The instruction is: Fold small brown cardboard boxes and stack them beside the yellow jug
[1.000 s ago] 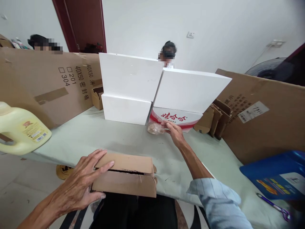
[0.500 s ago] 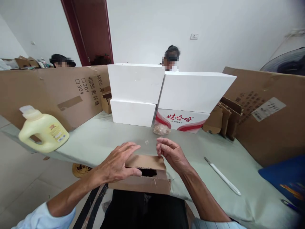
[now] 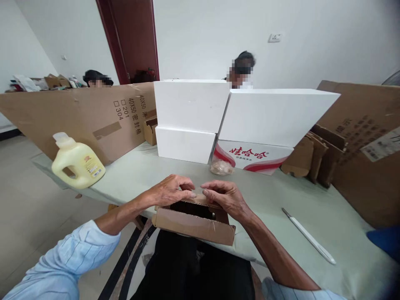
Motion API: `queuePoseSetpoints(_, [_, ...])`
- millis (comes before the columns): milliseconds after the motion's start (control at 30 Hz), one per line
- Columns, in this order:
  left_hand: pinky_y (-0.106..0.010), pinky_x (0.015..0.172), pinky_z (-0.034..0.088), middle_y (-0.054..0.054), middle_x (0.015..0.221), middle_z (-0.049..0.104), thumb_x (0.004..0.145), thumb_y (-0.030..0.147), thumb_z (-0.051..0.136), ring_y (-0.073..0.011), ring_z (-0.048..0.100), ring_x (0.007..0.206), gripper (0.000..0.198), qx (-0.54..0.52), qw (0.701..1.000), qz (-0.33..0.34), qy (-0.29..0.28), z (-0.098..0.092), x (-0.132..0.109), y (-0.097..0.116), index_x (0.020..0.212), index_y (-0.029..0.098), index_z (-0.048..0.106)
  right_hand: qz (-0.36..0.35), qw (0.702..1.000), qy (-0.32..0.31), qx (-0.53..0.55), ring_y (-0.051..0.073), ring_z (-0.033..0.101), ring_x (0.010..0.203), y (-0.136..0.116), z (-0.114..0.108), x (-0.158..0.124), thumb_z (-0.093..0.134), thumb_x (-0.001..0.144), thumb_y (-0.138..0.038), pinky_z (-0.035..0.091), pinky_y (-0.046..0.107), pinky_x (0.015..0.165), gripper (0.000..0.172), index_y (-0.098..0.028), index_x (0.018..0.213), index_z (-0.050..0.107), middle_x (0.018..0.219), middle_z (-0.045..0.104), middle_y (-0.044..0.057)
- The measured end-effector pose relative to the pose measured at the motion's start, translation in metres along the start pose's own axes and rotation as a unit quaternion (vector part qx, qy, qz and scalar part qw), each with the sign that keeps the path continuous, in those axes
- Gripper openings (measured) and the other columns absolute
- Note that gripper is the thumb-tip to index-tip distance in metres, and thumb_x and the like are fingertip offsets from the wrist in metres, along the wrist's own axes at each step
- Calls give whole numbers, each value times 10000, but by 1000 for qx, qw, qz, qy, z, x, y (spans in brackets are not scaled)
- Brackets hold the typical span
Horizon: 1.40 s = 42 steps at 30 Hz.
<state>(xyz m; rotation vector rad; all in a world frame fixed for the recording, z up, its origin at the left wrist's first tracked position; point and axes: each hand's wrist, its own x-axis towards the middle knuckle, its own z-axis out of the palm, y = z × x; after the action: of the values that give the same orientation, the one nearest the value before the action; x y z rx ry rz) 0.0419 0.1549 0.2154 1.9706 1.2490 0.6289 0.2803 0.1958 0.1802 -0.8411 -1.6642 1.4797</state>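
A small brown cardboard box [image 3: 193, 227] lies at the table's front edge, right above my lap, its top opening dark inside. My left hand [image 3: 171, 189] pinches the box's far flap between thumb and fingers. From the other side, my right hand [image 3: 226, 198] grips the same flap, its thumb close to the left one. The flap stands raised between the two hands. A white-handled craft knife [image 3: 309, 237] rests on the table to the right of my right hand. Just beyond the hands sits a crumpled clear plastic bundle [image 3: 221, 168].
White boxes [image 3: 190, 106] are stacked at the back, one with red lettering. A pale yellow jug [image 3: 78, 162] stands at the left. Large cardboard panels [image 3: 103, 121] border both sides; folded cardboard [image 3: 312, 158] leans at right. Two people sit behind the boxes.
Both hands have closed onto the far flap and lifted it, so the box's opening is wider. The camera view has turned slightly left.
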Motion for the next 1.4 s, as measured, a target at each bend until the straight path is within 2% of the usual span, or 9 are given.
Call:
queuePoseSetpoints(100, [-262, 665, 410, 9, 785, 692, 971, 345, 604, -139, 591, 725, 256, 39, 999, 22, 0, -2, 3, 2, 868, 167, 755, 14, 1000, -14, 15, 90, 411, 513, 0, 2, 1, 907, 722, -577, 354, 245, 482, 461, -173, 925, 815, 576, 543, -47])
queuePoseSetpoints(167, [-264, 648, 380, 20, 743, 649, 964, 315, 587, -128, 550, 693, 256, 49, 998, 30, -2, -2, 4, 2, 816, 165, 731, 16, 1000, -16, 16, 91, 410, 515, 1, 3, 1, 905, 722, -581, 348, 246, 477, 473, -170, 942, 820, 582, 543, -45])
queuePoseSetpoints(367, [-267, 734, 424, -5, 880, 675, 957, 262, 564, -146, 587, 804, 203, 59, 995, 77, -10, 3, 3, -4, 831, 181, 701, 2, 999, 21, -33, 110, 451, 550, 1, 4, -1, 885, 724, -589, 373, 249, 486, 496, -172, 991, 843, 605, 572, -24])
queuePoseSetpoints(633, [-257, 703, 418, 2, 857, 623, 949, 262, 560, -134, 548, 767, 198, 40, 996, 75, -25, 2, 2, -2, 799, 178, 659, -8, 995, 63, -70, 126, 486, 542, 2, 10, -1, 866, 736, -581, 440, 265, 494, 495, -176, 1020, 859, 615, 612, -13])
queuePoseSetpoints(1000, [-271, 712, 433, -1, 866, 636, 974, 306, 556, -141, 562, 764, 224, 51, 997, 61, -25, 3, 2, -4, 822, 185, 668, -33, 991, 74, -108, 165, 573, 544, 3, 9, -1, 792, 838, -591, 465, 284, 509, 386, -216, 908, 853, 613, 662, 11])
queuePoseSetpoints(1100, [-283, 753, 483, -21, 949, 704, 1006, 366, 564, -168, 634, 835, 232, 34, 998, 33, -37, 1, 2, -3, 1058, 193, 710, -82, 984, 97, -124, 176, 594, 615, 2, 2, 1, 777, 872, -580, 494, 304, 585, 351, -234, 870, 839, 696, 686, 22])
queuePoseSetpoints(1233, [-355, 913, 535, -100, 1315, 691, 993, 512, 652, -258, 678, 1108, 677, 90, 990, 68, -80, 6, -5, 1, 1589, 256, 459, -139, 968, 155, -137, 198, 613, 702, 5, -24, 8, 776, 875, -572, 513, 326, 667, 345, -237, 801, 818, 707, 669, 29])
queuePoseSetpoints(1300, [-396, 994, 523, -116, 1430, 639, 958, 552, 710, -302, 653, 1210, 782, 148, 977, 106, -110, 12, -11, 4, 1632, 290, 412, -138, 963, 191, -127, 188, 595, 680, 10, -43, 11, 786, 852, -558, 504, 322, 650, 337, -229, 785, 805, 716, 666, 27])
queuePoseSetpoints(1400, [-410, 1031, 508, -102, 1457, 631, 946, 504, 746, -308, 663, 1194, 722, 210, 954, 133, -165, 18, -16, 11, 1590, 328, 471, -127, 951, 244, -139, 174, 562, 650, 22, -78, 17, 787, 826, -541, 473, 309, 618, 330, -218, 760, 777, 709, 648, 20])
